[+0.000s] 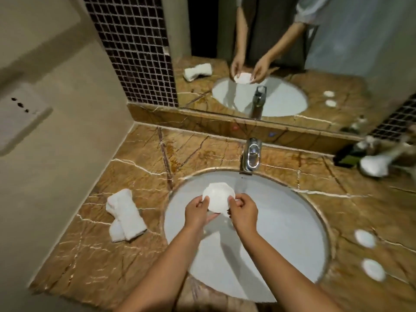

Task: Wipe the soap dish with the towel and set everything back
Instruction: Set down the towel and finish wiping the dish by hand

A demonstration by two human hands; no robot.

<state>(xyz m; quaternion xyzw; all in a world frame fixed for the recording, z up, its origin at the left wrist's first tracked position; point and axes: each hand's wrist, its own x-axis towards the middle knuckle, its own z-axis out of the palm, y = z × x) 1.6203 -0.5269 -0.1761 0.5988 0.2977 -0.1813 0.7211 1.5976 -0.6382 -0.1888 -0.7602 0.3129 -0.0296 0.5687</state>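
Note:
Over the white sink basin [281, 233] I hold a small white soap dish [218, 196] with both hands. My left hand [197, 211] grips its left and lower edge. My right hand [243, 209] pinches its right edge with fingers curled. The dish tilts toward me and looks bare inside. A white rolled towel [125, 215] lies on the brown marble counter [139, 167] to the left of the basin, apart from both hands.
A chrome tap [251, 155] stands behind the basin. Two round white soaps or lids [365, 238] [373, 269] rest on the counter at the right. Bottles and a white object [374, 164] crowd the far right corner. A mirror rises behind, a wall on the left.

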